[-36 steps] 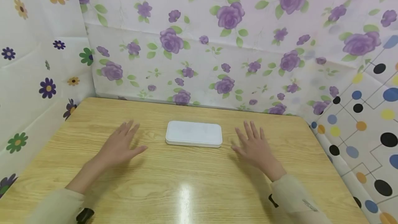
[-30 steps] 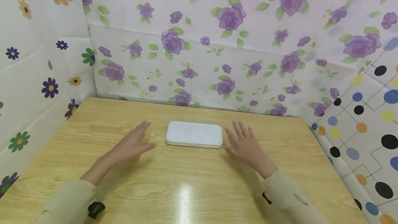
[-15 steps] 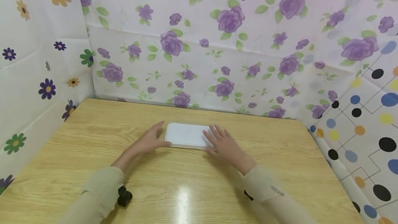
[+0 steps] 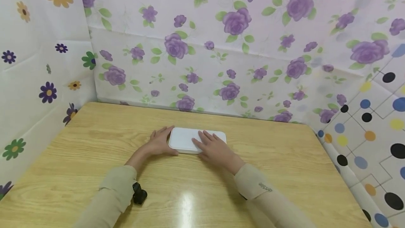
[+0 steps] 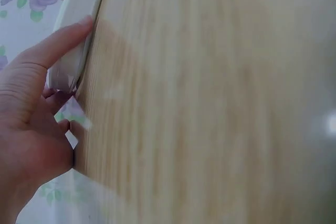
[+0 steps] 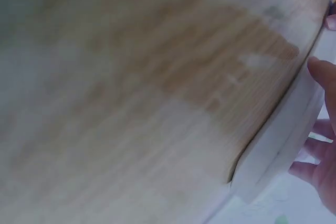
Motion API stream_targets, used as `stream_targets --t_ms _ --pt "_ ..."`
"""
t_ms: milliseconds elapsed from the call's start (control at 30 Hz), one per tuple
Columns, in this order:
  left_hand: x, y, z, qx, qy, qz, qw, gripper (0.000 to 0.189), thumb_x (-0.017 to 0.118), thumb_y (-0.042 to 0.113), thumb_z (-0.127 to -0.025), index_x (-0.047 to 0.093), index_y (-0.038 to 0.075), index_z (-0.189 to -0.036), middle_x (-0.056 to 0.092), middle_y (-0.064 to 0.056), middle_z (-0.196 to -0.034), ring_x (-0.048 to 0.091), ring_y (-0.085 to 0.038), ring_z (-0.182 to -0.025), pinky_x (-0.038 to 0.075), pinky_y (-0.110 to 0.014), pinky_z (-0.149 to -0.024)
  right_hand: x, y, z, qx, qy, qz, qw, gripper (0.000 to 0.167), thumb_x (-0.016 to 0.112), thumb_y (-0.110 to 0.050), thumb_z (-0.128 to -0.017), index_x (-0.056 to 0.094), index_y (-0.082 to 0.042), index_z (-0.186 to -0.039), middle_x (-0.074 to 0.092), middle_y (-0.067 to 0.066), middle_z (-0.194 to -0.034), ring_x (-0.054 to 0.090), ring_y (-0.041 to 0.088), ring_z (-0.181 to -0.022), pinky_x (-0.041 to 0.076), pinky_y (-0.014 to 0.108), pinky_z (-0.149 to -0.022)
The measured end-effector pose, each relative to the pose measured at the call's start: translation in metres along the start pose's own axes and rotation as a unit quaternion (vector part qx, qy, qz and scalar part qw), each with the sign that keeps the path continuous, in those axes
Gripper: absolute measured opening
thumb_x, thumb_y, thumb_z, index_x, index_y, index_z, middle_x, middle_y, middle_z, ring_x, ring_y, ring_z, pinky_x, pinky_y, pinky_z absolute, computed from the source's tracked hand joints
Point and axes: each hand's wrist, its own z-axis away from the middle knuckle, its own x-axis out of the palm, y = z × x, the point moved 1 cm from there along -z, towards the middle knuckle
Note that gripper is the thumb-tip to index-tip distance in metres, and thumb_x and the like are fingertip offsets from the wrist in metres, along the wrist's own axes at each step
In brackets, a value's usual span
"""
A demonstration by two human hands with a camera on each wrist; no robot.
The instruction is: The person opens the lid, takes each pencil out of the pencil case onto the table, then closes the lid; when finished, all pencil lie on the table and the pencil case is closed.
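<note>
Largest in sight is the rose-printed sheet (image 4: 205, 45) hung behind the work, with a daisy-printed sheet (image 4: 41, 66) to the left and a dot-and-line sheet (image 4: 376, 129) to the right. Before them spreads the wood-grain table (image 4: 177, 171), its surface carrying a bright glare near the front. Two beige sleeves (image 4: 118, 184) reach over it from the near side. Toward the far half of the table lies the flat white box (image 4: 185, 139), long side facing the person, apparently resting on the wood. The job looks to be at an early stage: contact with the box is made, while nothing shows it lifted or opened, so any handling beyond this first hold seems left to do. As a container it gives little away: no opening shows, and whether it has a lid or anything inside cannot be told. The left hand (image 4: 158, 145) holds the box's left end, thumb against the near side and fingers round toward the far corner. The right hand (image 4: 215, 149) is spread over the right part, fingers extended across the top and thumb at the near side; how firmly they press cannot be told. Smallest is a black wrist device (image 4: 139, 193) at the left cuff.
</note>
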Motion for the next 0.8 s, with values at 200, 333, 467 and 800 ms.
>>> stream_targets --t_ms 200,333,467,800 --pt "0.001 -0.003 0.001 0.012 0.022 0.0 0.9997 0.109 0.087 0.038 -0.069 0.026 0.001 -0.152 0.029 -0.024 -0.152 0.017 -0.042 -0.14 0.0 -0.059 -0.11 0.004 0.0 -0.003 -0.039 0.033 0.106 0.993 0.054 0.059 -0.039 -0.096 0.049 -0.012 -0.143 0.05 0.022 -0.137 0.05 0.037 -0.124 0.051 0.046 -0.086" --pt "-0.001 -0.01 0.004 0.01 0.035 -0.003 0.9993 0.11 0.087 0.04 -0.067 0.028 0.003 -0.152 0.031 -0.023 -0.151 0.02 -0.044 -0.137 0.009 -0.062 -0.107 0.006 -0.004 -0.009 -0.069 0.043 0.17 0.982 0.052 0.056 -0.04 -0.098 0.049 -0.011 -0.141 0.053 0.021 -0.133 0.055 0.036 -0.118 0.055 0.042 -0.079" --pt "-0.002 -0.011 0.005 0.015 0.034 0.004 0.9993 0.11 0.087 0.04 -0.068 0.027 0.003 -0.152 0.031 -0.023 -0.15 0.019 -0.046 -0.137 0.012 -0.065 -0.105 0.011 -0.006 -0.01 -0.103 0.046 0.25 0.9616 0.047 0.053 -0.033 -0.1 0.05 -0.009 -0.14 0.057 0.022 -0.128 0.061 0.035 -0.111 0.057 0.039 -0.071" --pt "-0.002 -0.01 0.004 0.008 0.022 0.015 0.9996 0.109 0.086 0.04 -0.069 0.026 0.006 -0.153 0.03 -0.023 -0.152 0.018 -0.047 -0.137 0.019 -0.067 -0.104 0.015 -0.006 -0.009 -0.123 0.005 0.316 0.9406 0.044 0.042 -0.023 -0.104 0.043 -0.004 -0.144 0.054 0.027 -0.131 0.059 0.038 -0.112 0.057 0.04 -0.071"
